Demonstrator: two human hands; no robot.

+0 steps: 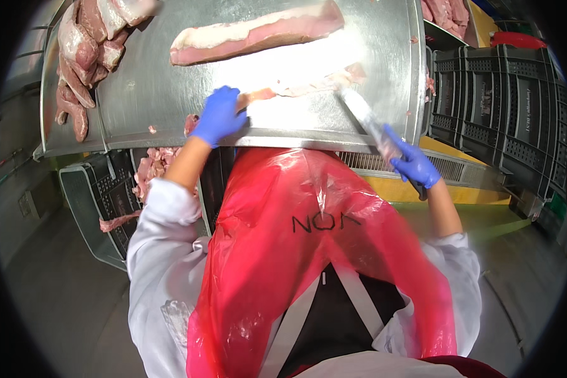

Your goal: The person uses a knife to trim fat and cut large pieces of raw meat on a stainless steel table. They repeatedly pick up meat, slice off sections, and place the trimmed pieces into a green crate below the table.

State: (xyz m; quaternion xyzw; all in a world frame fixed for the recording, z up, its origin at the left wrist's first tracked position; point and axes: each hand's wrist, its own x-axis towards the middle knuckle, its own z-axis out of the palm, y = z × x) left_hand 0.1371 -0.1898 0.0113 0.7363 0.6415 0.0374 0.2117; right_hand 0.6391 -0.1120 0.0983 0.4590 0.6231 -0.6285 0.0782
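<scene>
My left hand point(220, 115), in a blue glove, is closed on the near-left end of a thin pale strip of meat trim point(302, 86). The strip stretches to the right across the metal work table point(151, 104). In my right hand point(416, 165), also gloved in blue, is a knife point(362, 113); its blade points up and left, with its blurred tip close to the strip's right end. Beyond the strip lies a long slab of pink meat point(258, 41) with a white fat layer. A small dark red meat scrap point(191, 124) rests beside my left wrist.
Several meat cuts point(82, 50) are heaped at the table's left. Below the front edge stands a grey crate point(94, 208) near pale trimmings point(154, 167). Black crates point(504, 107) stand at the right, and more meat point(447, 16) sits at the far right.
</scene>
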